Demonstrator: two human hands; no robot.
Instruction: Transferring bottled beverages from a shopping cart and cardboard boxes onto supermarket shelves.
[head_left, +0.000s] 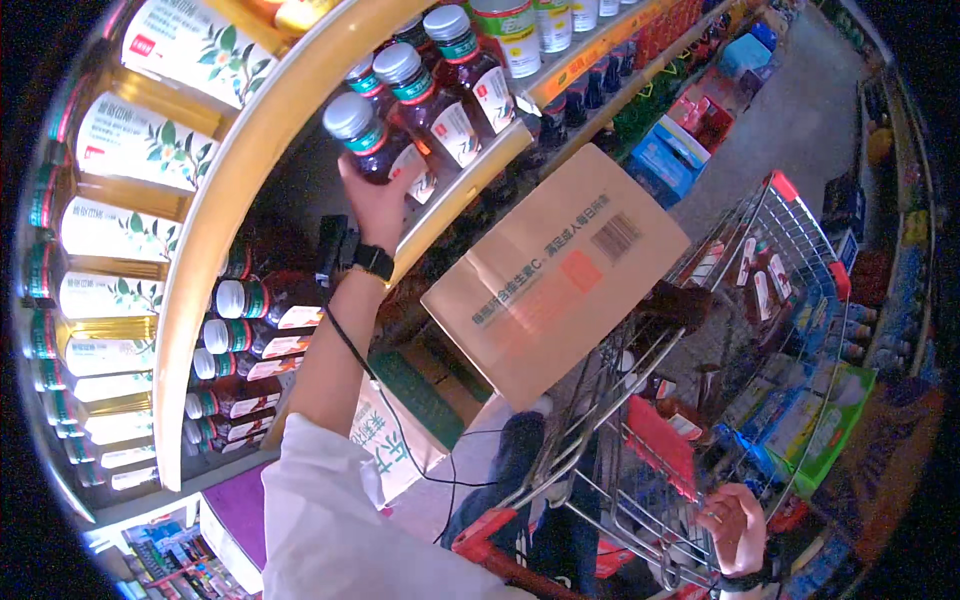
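My left hand is around a dark drink bottle with a silver cap and green neck band, standing at the front of a shelf. Similar bottles stand behind and beside it. My right hand, fingers curled and no object visible in it, is beside the wire shopping cart. A closed cardboard carton with printing rests slanted at the cart's edge, between the shelf and the cart; what supports it is hidden.
Large bottles of golden drink line the shelf at left, with more dark bottles below. The cart holds bottles and a green-and-white package. A black cable hangs below my left arm. Boxes stand along the aisle.
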